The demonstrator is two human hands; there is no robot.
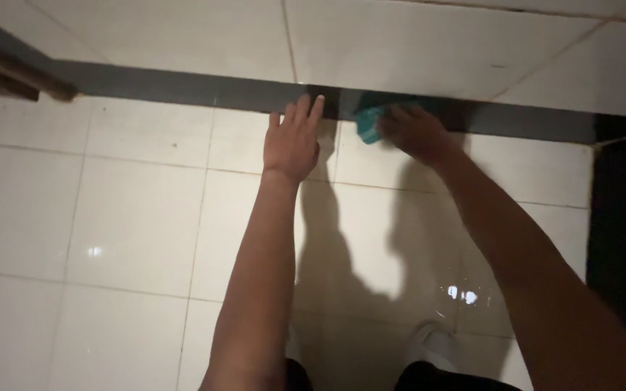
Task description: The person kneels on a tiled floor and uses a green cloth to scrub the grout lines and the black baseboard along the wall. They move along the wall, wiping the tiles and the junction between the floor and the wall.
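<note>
White tiled floor [132, 217] fills the view, and a dark grey skirting strip [182, 87] runs along the wall base. Left hand [293, 141] lies flat, fingers spread, holding nothing, against the strip. Right hand [416, 132] presses a teal cloth [368, 123] onto it, grip closed.

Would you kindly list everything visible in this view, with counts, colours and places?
Cloth: one, teal, pressed against the dark strip under the right hand.
Dark strip: one, grey, running across the upper part of the view.
Tiles: many, white and glossy, above and below the strip.
Wooden piece: one, brown, top left corner.
Shoe: one seen, white, bottom centre.
Left hand: one, flat on the tile, fingertips at the strip.
Right hand: one, gripping the cloth.
</note>
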